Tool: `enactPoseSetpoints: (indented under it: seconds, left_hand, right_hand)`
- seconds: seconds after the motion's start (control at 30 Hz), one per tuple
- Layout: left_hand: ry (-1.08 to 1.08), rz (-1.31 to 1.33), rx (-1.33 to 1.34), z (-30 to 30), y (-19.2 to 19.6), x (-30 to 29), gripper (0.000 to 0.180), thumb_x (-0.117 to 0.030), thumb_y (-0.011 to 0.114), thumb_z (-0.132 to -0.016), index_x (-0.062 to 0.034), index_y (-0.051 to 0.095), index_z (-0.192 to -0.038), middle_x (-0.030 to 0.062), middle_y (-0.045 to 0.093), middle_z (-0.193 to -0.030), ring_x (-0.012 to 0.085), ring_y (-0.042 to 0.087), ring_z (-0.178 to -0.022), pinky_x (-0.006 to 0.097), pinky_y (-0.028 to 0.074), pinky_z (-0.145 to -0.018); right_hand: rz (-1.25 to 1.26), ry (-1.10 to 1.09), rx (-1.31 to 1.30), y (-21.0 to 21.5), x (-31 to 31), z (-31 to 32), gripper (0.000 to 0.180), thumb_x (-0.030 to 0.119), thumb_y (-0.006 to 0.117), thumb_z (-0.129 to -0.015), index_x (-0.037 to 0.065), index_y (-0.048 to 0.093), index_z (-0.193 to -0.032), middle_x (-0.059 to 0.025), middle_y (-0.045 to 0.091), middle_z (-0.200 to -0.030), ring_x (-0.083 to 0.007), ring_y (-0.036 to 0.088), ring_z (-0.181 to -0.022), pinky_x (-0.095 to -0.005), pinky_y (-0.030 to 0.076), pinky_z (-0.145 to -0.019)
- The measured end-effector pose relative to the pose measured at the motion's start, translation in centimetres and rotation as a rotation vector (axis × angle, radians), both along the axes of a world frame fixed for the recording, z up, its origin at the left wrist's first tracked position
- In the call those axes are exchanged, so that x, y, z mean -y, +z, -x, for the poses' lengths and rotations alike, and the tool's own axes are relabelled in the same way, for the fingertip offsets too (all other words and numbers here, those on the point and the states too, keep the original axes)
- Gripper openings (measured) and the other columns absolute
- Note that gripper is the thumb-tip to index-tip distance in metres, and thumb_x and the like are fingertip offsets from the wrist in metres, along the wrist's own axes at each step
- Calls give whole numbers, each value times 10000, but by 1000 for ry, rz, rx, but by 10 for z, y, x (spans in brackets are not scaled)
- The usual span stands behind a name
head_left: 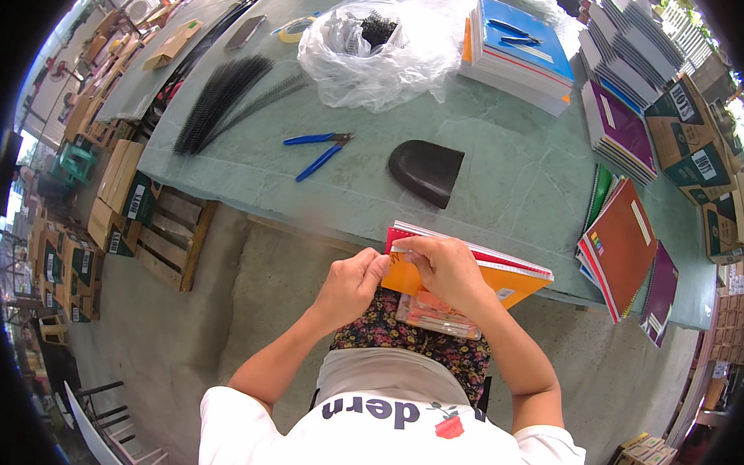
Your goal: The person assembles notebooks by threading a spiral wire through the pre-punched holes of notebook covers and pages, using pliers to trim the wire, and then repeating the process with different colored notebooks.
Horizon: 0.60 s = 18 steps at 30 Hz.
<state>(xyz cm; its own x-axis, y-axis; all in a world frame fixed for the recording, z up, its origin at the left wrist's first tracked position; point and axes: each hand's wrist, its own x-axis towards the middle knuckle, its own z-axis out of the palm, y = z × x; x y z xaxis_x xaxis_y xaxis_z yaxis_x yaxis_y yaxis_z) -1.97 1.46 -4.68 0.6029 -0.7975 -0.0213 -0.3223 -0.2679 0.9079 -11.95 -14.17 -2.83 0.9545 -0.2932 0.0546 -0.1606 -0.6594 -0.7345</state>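
A notebook (514,283) with an orange cover and a red sheet stands tilted at the table's front edge, above my lap. My left hand (350,283) is closed in a pinch at its left end; what lies between the fingertips is too small to make out. Curled over the top, my right hand (451,272) grips the notebook from the right. Just beyond them a black half-round piece (426,173) lies on the table. Blue-handled pliers (319,151) rest farther left, jaws toward the right. On my lap, below the notebook, is a pinkish patterned packet (439,314).
Black spiral binding coils (222,104) lie on the green table (251,167). A clear plastic bag (337,63) holds more coils. Notebooks in a blue-topped stack (517,53) carry two dark tools. Brown (620,249) and purple notebooks (617,126) are at the right, beside cartons (691,137).
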Motion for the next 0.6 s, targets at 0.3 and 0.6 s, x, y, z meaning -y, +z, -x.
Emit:
enactPoseSetpoints:
  seconds: [0.3,0.6]
  left_hand:
    - [76,157,-9,-14,-13,12,390,-365,475,-955,-29,577,-786,10,487,-546,68,378,-395,219,285,-369]
    - [-81,-114,-1281,-34,8,-2,416,-446,504,-919,-68,540,-748,-36,457,-552,23,357,-376,165,234,-301]
  right_hand:
    - [52,-22,123,-4,-7,1,175,94,607,-799,93,676,-960,-83,639,-846,-283,619,-785,-374,493,-668]
    - [202,-10,300,-11,-17,5,113,110,634,-779,83,649,-888,-53,627,-767,-242,620,-744,-358,491,-621]
